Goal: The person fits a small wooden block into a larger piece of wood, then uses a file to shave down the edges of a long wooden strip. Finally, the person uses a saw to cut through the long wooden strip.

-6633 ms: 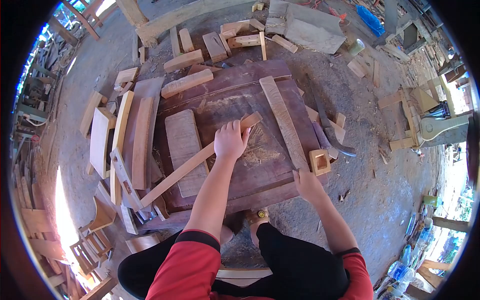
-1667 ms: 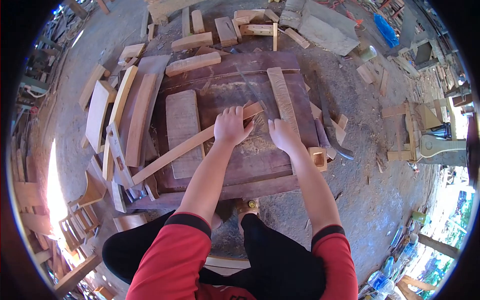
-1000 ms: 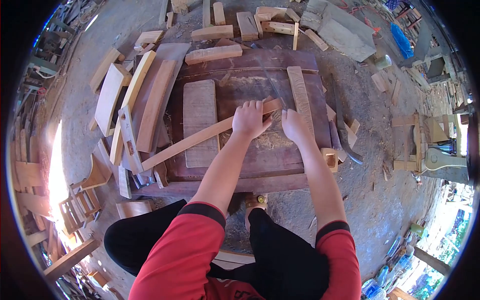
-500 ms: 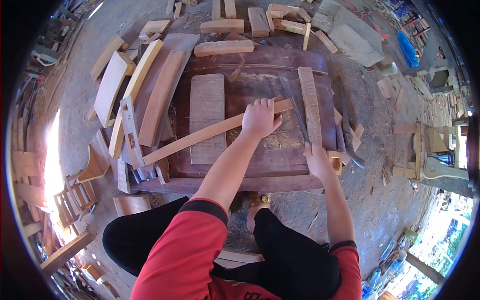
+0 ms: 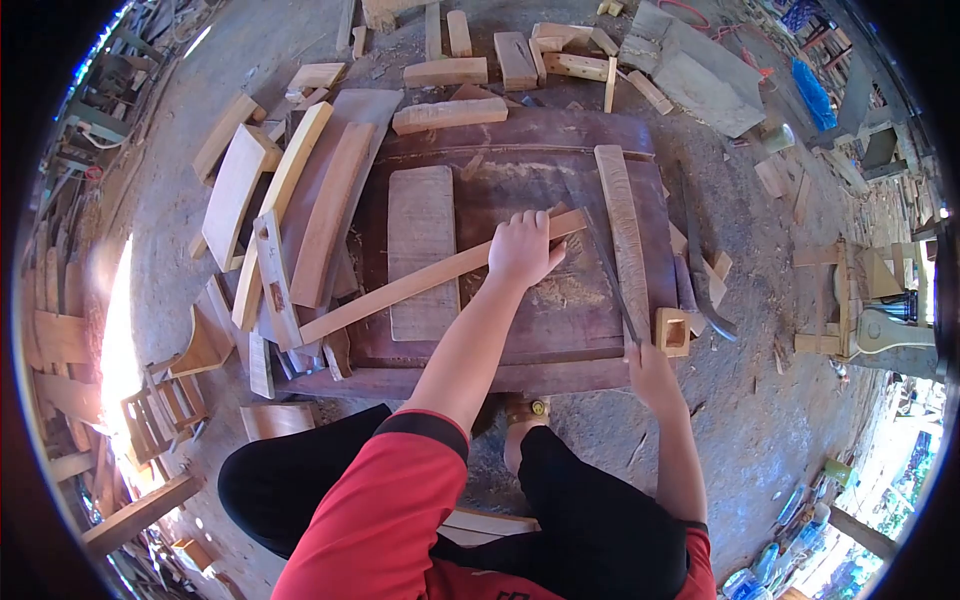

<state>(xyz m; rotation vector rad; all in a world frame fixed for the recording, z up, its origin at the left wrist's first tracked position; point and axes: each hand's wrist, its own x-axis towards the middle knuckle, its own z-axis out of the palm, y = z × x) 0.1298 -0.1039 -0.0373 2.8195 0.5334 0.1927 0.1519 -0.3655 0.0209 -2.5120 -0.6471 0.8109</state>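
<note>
Slat [image 5: 400, 290] lies slantwise across the dark counter [image 5: 520, 330], over a flat board [image 5: 422, 230]. The left hand [image 5: 522, 248] has its grip clamped on the far right end, fingers curled over it. Just right, a saw [image 5: 610, 270] runs to the near edge, the right hand [image 5: 650, 375] with its grip closed round the handle, beside a hollow block [image 5: 672, 331].

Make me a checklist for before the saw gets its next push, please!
1. Left hand pressing down the wooden strip: ok.
2. Right hand closed on the handle of the saw: ok.
3. Left fingers apart from the blade: ok, though close.
4. Strip resting on the dark board: ok.
5. Blade seated in the cut: cannot tell, too small.
6. Hollow block crowding the saw: probably not ok.
</note>
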